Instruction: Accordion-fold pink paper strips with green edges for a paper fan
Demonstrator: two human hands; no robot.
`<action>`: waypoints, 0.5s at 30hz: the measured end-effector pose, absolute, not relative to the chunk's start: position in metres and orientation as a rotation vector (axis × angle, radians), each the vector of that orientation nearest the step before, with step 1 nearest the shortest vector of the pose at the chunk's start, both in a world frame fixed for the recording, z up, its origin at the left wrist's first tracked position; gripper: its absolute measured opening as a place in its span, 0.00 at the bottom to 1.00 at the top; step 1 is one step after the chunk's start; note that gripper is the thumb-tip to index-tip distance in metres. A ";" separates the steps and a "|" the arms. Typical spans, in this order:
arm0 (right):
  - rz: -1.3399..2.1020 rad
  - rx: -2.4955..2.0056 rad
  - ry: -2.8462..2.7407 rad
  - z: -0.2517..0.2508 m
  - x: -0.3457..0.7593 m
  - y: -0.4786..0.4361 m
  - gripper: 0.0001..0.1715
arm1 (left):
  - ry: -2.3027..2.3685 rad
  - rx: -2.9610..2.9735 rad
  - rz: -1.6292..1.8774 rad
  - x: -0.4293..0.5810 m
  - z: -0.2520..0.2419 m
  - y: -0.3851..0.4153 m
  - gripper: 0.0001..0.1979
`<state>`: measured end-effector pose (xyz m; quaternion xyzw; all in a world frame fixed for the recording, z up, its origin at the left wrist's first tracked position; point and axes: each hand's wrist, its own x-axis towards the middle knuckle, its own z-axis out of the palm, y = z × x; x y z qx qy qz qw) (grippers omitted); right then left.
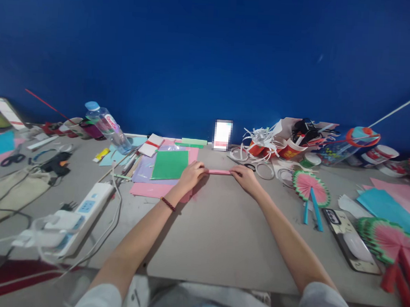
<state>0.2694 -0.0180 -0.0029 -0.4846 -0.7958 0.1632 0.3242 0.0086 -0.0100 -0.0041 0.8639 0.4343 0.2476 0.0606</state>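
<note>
A narrow folded strip of pink paper [219, 172] stretches level between my two hands, just above or on the grey table. My left hand [193, 175] pinches its left end, and my right hand [244, 178] pinches the right end. Beside my left hand lies a green paper sheet [170, 165] on top of purple and pink sheets [152, 190]. Behind my right hand are scissors [250, 167], partly hidden, and a roll of tape [265, 171]. Finished pink and green paper fans [312, 189] with blue sticks lie to the right.
A power strip [89, 211] with white cables lies at the left, near a tilted plastic bottle [109, 127]. Cups of paper shreds [257, 145] and tools stand at the back right. A phone [350, 241] lies front right; a lit screen [222, 135] leans against the blue wall.
</note>
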 end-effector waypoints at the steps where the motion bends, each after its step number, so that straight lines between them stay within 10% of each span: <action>1: 0.426 -1.269 -2.107 -0.003 0.270 -0.018 0.11 | 1.324 2.628 0.744 0.008 -0.005 -0.010 0.10; 15: 0.182 -1.311 -2.304 -0.006 0.265 -0.021 0.11 | 1.412 2.682 0.598 0.008 -0.001 -0.012 0.10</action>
